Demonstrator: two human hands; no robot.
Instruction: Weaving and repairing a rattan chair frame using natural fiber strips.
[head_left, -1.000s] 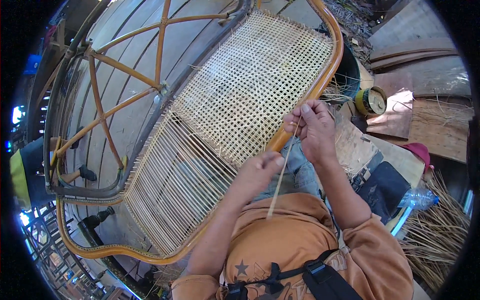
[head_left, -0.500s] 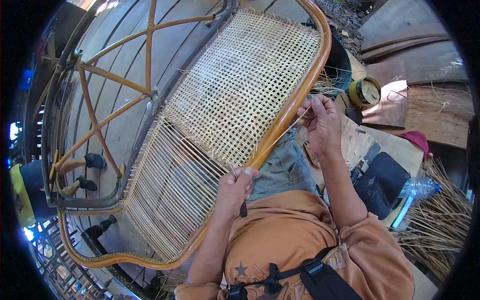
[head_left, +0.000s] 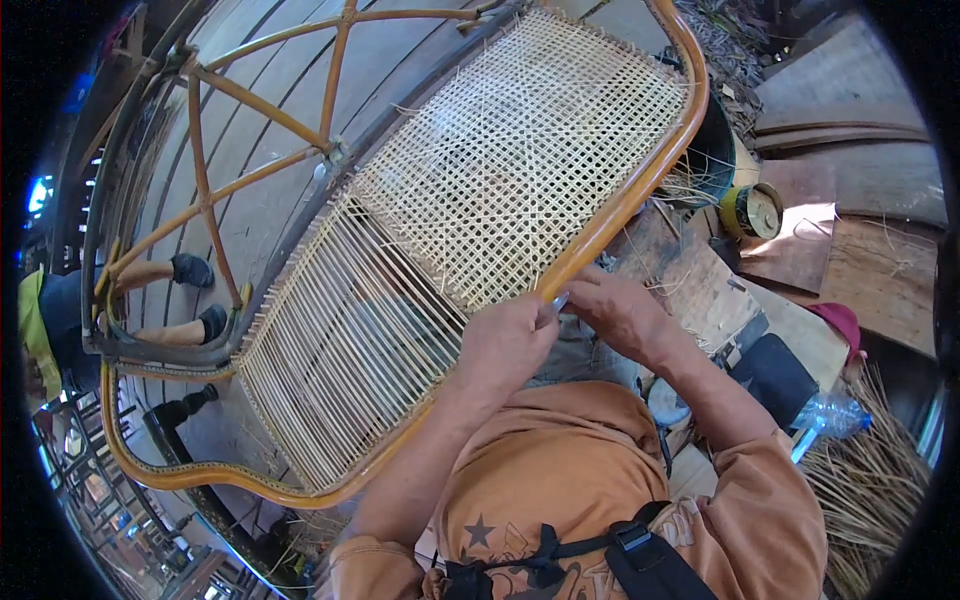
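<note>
A chair frame of bent, varnished rattan (head_left: 610, 228) lies tilted across my front. Woven cane mesh (head_left: 530, 160) fills its far part; parallel cane strands (head_left: 350, 335) span the near-left part. At the right-hand rail, beside the mesh's lower corner, my left hand (head_left: 508, 345) is closed. A small shiny metal tip (head_left: 560, 299) shows by its thumb; the tool's handle is hidden. Close beside it my right hand (head_left: 625, 312) has its fingers curled in at the rail's outer side. Its fingertips are mostly hidden, and what they pinch cannot be made out.
A bare rattan frame with crossed struts (head_left: 205, 195) stands at left on the plank floor. Another person's legs (head_left: 150, 300) are beside it. To the right are a dark bucket (head_left: 715, 165), a yellow-and-black tin (head_left: 752, 210), a plastic bottle (head_left: 835, 415) and loose cane (head_left: 860, 480).
My right hand has come down and left from the outstretched strand to meet my left hand. The left has moved slightly up and right along the rail. The view has shifted.
</note>
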